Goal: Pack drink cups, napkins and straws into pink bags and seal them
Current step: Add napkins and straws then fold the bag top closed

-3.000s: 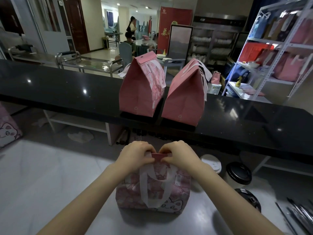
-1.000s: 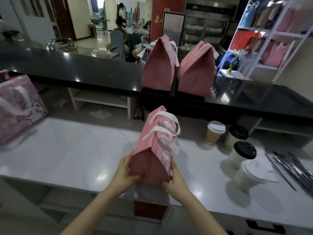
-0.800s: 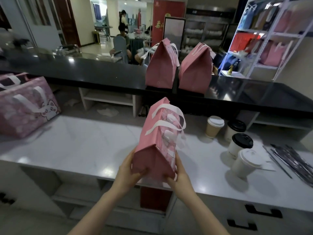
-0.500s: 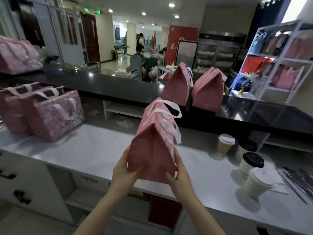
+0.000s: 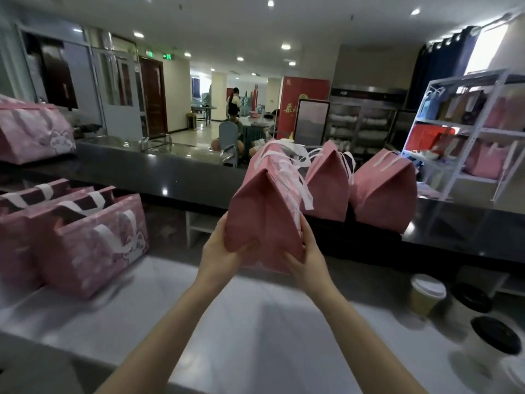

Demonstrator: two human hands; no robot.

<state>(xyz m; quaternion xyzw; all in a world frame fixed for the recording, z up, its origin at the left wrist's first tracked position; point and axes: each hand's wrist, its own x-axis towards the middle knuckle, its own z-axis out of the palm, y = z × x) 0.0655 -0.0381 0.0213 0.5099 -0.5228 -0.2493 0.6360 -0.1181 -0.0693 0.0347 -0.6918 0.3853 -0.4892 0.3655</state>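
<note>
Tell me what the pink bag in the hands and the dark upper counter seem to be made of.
Pink bag: likely non-woven fabric, matte; it creases softly with no shine. Dark counter: probably polished stone, glossy; bright spots mirror on it.

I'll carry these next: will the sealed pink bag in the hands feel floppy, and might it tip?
Probably stiff: the pink bag keeps its creased shape between the left hand and right hand. Likely weighty, since both hands hold it low. It should stand, like the two bags on the counter.
</note>
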